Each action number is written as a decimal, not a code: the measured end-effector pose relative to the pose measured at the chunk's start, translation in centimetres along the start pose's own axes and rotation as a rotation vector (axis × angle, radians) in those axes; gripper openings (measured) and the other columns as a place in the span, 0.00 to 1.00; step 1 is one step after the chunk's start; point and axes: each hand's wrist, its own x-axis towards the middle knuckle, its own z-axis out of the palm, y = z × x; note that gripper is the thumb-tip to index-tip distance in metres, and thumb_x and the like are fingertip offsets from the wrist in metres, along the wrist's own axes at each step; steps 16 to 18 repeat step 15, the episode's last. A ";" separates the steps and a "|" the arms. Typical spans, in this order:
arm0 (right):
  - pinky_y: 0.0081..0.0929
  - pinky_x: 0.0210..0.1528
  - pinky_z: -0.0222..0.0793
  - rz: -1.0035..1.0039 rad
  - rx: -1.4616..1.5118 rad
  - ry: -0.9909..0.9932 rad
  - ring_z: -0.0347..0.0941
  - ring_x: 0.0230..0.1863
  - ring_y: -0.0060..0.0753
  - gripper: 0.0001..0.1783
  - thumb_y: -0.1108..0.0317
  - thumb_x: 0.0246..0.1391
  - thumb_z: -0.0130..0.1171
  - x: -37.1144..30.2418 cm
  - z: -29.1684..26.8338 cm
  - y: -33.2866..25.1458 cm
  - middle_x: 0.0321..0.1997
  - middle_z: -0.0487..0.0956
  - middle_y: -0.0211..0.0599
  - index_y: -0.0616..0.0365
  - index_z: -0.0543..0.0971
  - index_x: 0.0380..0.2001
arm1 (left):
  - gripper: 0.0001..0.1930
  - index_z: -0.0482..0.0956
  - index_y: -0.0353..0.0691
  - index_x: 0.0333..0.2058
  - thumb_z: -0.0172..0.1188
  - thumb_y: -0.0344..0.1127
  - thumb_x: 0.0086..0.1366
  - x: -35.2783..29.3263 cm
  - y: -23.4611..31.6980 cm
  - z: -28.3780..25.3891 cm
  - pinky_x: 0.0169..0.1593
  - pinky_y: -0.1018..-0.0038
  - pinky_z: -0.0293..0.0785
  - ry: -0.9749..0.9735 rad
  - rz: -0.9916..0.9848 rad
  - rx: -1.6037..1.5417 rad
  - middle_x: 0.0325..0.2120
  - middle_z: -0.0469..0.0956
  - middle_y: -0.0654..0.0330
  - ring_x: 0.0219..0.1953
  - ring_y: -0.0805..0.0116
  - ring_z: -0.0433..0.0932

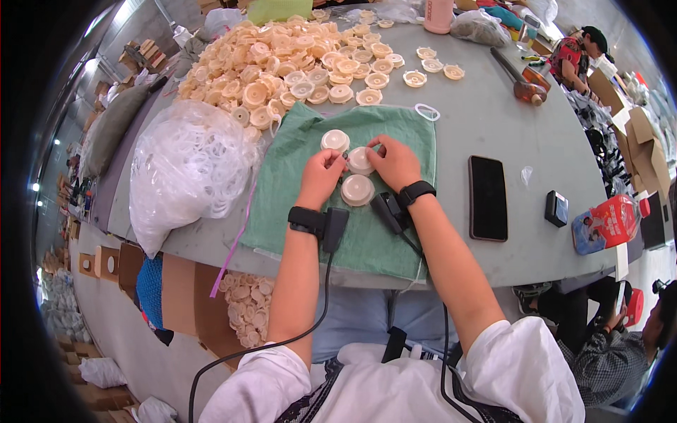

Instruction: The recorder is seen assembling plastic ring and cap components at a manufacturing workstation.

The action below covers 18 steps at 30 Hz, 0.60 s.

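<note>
Three round, cream plastic caps lie close together on a green woven sheet: a far cap (334, 140), a middle cap (360, 161) and a near cap (357, 191). My right hand (397, 164) grips the right edge of the middle cap between thumb and fingers. On the other side, my left hand (322, 174) is closed in a pinch beside the middle cap, just below the far one. What its fingertips hold, if anything, is too small to make out. The green sheet (300, 218) spreads under both hands.
A large heap of similar caps (261, 60) covers the far left table. A clear bag of white rings (190, 169) sits left of the sheet. To the right are a black phone (488, 197), a small black box (556, 209), a red-labelled bottle (610, 223) and a hammer-like tool (525, 88).
</note>
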 end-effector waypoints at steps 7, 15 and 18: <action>0.36 0.41 0.63 -0.015 -0.213 0.358 0.75 0.33 0.38 0.14 0.59 0.40 0.62 -1.3 -6.4 -0.3 0.26 0.78 0.30 0.47 0.77 0.33 | 0.07 0.76 0.33 0.33 0.53 0.32 0.61 0.5 -0.6 -0.3 0.28 0.82 0.70 -0.014 0.016 -0.019 0.22 0.77 0.63 0.23 0.79 0.73; 0.48 0.57 0.51 0.552 -0.585 0.289 0.61 0.57 0.42 0.39 0.50 0.35 0.66 -10.0 -14.0 4.5 0.54 0.69 0.37 0.46 0.68 0.54 | 0.06 0.76 0.35 0.32 0.53 0.32 0.61 0.8 -0.9 -0.3 0.28 0.82 0.68 -0.020 0.046 0.041 0.21 0.76 0.66 0.22 0.80 0.72; 0.48 0.57 0.51 0.552 -0.585 0.289 0.61 0.57 0.42 0.39 0.50 0.35 0.66 -10.0 -14.0 4.5 0.54 0.69 0.37 0.46 0.68 0.54 | 0.06 0.76 0.35 0.32 0.53 0.32 0.61 0.8 -0.9 -0.3 0.28 0.82 0.68 -0.020 0.046 0.041 0.21 0.76 0.66 0.22 0.80 0.72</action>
